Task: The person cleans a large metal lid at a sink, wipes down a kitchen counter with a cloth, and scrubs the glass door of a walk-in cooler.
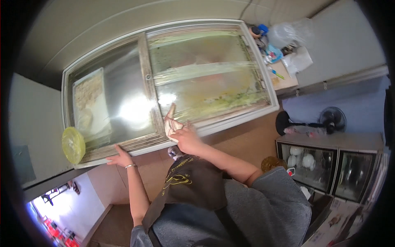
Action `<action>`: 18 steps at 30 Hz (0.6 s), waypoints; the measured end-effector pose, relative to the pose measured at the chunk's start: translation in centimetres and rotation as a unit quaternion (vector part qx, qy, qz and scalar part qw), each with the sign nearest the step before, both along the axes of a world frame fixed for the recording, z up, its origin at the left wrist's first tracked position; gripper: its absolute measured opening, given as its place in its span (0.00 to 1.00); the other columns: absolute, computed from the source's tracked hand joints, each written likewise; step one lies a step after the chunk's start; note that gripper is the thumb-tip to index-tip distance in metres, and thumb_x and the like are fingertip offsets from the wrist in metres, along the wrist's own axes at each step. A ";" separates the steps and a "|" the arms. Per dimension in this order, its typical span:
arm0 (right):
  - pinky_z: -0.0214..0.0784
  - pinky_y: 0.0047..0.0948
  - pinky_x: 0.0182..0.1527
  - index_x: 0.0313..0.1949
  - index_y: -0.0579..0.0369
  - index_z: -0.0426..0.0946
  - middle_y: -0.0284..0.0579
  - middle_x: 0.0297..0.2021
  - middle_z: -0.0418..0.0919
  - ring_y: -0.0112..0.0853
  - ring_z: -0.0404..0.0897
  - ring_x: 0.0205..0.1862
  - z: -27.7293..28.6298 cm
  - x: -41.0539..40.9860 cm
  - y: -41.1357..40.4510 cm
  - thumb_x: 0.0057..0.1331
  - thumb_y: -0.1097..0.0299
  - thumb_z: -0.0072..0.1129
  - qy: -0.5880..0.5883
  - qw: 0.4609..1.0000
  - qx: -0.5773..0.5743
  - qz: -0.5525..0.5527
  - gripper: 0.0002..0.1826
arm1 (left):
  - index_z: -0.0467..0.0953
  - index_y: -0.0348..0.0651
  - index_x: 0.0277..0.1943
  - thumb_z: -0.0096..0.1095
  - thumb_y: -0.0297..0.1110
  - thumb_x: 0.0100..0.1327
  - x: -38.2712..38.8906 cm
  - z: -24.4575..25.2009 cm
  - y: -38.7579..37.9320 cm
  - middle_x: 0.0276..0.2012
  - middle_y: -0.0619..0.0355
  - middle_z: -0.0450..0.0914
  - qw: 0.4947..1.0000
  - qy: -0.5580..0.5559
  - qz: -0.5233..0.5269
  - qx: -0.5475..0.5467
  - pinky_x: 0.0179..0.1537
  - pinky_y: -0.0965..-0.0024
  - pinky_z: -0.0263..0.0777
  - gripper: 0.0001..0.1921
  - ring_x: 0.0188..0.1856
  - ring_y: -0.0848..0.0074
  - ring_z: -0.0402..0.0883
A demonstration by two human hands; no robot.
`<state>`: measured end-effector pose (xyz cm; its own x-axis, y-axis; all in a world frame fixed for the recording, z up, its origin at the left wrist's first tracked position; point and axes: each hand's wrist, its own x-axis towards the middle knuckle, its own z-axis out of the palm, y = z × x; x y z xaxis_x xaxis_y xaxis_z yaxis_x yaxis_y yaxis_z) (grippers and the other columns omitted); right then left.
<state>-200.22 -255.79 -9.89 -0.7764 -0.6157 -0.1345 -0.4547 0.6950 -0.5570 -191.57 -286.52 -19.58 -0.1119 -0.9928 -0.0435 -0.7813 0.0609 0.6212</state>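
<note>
Before me is a chest freezer with two sliding glass lids in a white frame [238,120]. My right hand [186,140] grips a pale cloth with reddish edging [172,126] near the front edge, where the lids meet. The cloth lies against the right glass lid [197,92], which bears strips of clear film and yellow-green smears. My left hand [121,156] rests, fingers spread, on the front rim below the left glass lid [123,92]. Through that lid, a white tray [103,114] of pale food shows. Glare hides part of the glass.
A yellow bowl [73,145] sits at the freezer's left front corner. Plastic bags [287,34] and a green-and-blue tool [277,74] lie beyond its right end. Further right are a black fan [332,119] and a glass-fronted cabinet [327,168] holding white crockery.
</note>
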 end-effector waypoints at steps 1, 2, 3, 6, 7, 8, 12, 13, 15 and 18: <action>0.49 0.50 0.61 0.46 0.43 0.78 0.39 0.42 0.78 0.39 0.74 0.45 -0.1 0.0 1.7 0.52 0.69 0.52 0.044 0.998 0.055 0.001 0.19 | 0.32 0.23 0.66 0.51 0.68 0.55 0.3 0.3 -0.1 0.64 0.23 0.26 1.000 -0.008 -0.008 0.003 0.66 0.59 0.45 0.58 0.67 0.39 0.42; 0.51 0.50 0.60 0.44 0.42 0.79 0.38 0.40 0.79 0.39 0.75 0.44 -0.4 -0.7 3.7 0.52 0.69 0.52 0.087 0.990 0.110 0.003 0.18 | 0.32 0.23 0.66 0.51 0.68 0.54 0.2 0.5 -0.1 0.64 0.22 0.27 1.000 -0.005 -0.013 0.009 0.66 0.59 0.45 0.58 0.67 0.39 0.42; 0.56 0.47 0.56 0.40 0.42 0.81 0.39 0.35 0.80 0.39 0.76 0.40 -0.6 -1.9 6.4 0.52 0.69 0.53 0.093 0.986 0.138 -0.004 0.15 | 0.33 0.23 0.66 0.52 0.69 0.54 0.6 0.7 -0.2 0.64 0.22 0.27 1.000 -0.004 -0.012 0.012 0.66 0.60 0.45 0.59 0.68 0.39 0.41; 0.68 0.39 0.43 0.32 0.42 0.83 0.43 0.31 0.80 0.39 0.77 0.39 -0.3 -5.3 17.2 0.51 0.69 0.55 0.071 0.945 0.273 -0.164 0.10 | 0.34 0.23 0.66 0.53 0.69 0.53 1.6 -0.5 -1.1 0.64 0.21 0.28 0.999 -0.025 -0.042 -0.008 0.66 0.60 0.45 0.59 0.68 0.40 0.39; 0.68 0.39 0.42 0.32 0.40 0.83 0.43 0.31 0.80 0.40 0.77 0.39 -1.1 -5.9 22.2 0.50 0.68 0.56 0.129 0.928 0.278 -0.213 0.10 | 0.34 0.24 0.66 0.53 0.68 0.53 1.4 0.1 -0.5 0.64 0.22 0.28 0.998 0.000 -0.054 0.014 0.67 0.61 0.44 0.58 0.69 0.41 0.37; 0.69 0.41 0.41 0.32 0.38 0.83 0.41 0.31 0.81 0.41 0.78 0.37 -0.9 -6.6 26.9 0.51 0.66 0.55 0.139 0.890 0.359 -0.245 0.10 | 0.34 0.25 0.67 0.53 0.68 0.54 1.5 0.2 -0.4 0.64 0.22 0.28 0.997 0.003 -0.073 0.009 0.67 0.61 0.43 0.58 0.69 0.41 0.36; 0.70 0.42 0.40 0.35 0.49 0.82 0.48 0.37 0.81 0.43 0.79 0.41 3.4 -8.7 41.3 0.55 0.65 0.52 0.098 0.764 0.451 -0.450 0.11 | 0.37 0.26 0.67 0.55 0.64 0.55 3.0 -1.0 -1.2 0.65 0.24 0.31 0.994 0.011 -0.106 -0.007 0.67 0.57 0.38 0.55 0.69 0.41 0.35; 0.70 0.42 0.42 0.36 0.51 0.82 0.49 0.39 0.81 0.44 0.79 0.42 2.8 -8.8 44.5 0.56 0.65 0.52 0.090 0.747 0.402 -0.522 0.12 | 0.37 0.26 0.67 0.56 0.64 0.55 2.8 -1.3 -1.6 0.65 0.24 0.31 0.993 0.013 -0.114 -0.002 0.67 0.57 0.38 0.55 0.69 0.42 0.34; 0.68 0.42 0.48 0.38 0.57 0.80 0.53 0.40 0.80 0.46 0.79 0.43 5.8 -9.4 43.4 0.57 0.68 0.51 0.093 0.745 0.146 -0.644 0.13 | 0.38 0.25 0.67 0.56 0.62 0.57 4.1 -0.8 -1.8 0.66 0.27 0.33 0.994 0.011 -0.111 0.012 0.68 0.57 0.37 0.53 0.70 0.45 0.33; 0.63 0.40 0.55 0.42 0.62 0.76 0.57 0.46 0.75 0.46 0.73 0.53 4.2 -9.8 37.0 0.59 0.71 0.50 0.190 0.837 -0.051 -0.511 0.13 | 0.38 0.25 0.66 0.56 0.61 0.57 3.7 0.0 -0.3 0.67 0.30 0.33 0.995 0.031 -0.091 0.027 0.68 0.58 0.37 0.53 0.70 0.47 0.33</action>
